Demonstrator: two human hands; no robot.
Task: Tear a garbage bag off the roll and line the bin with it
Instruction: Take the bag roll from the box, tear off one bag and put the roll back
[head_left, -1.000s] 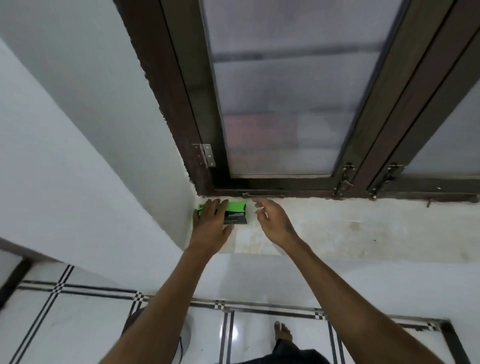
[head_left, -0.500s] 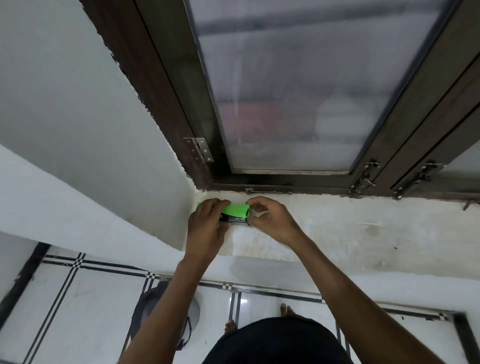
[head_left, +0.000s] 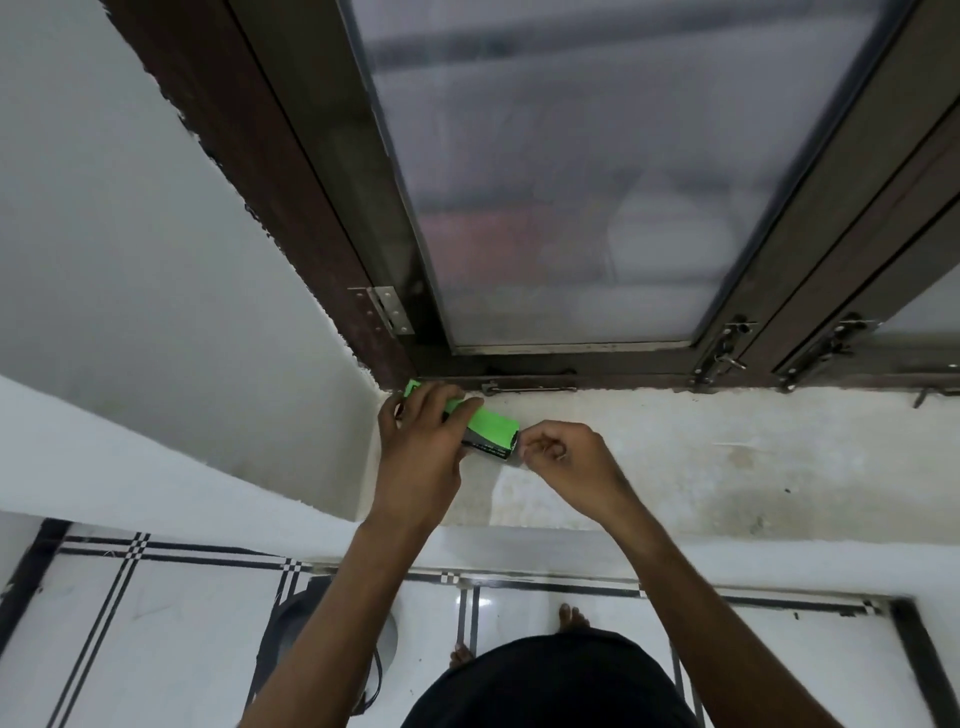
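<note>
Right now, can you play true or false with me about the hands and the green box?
1. The left hand holds the green box. True.
2. The right hand is flat on the floor. False: it is pinching at the box's right end, above the window sill.
3. The window glass is frosted. True.
4. The person wears shoes. False: bare toes show on the tiles.

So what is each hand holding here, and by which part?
The left hand wraps the left end of the green rectangular box over the white sill. The right hand pinches at its right end; what that grip holds cannot be told.
</note>
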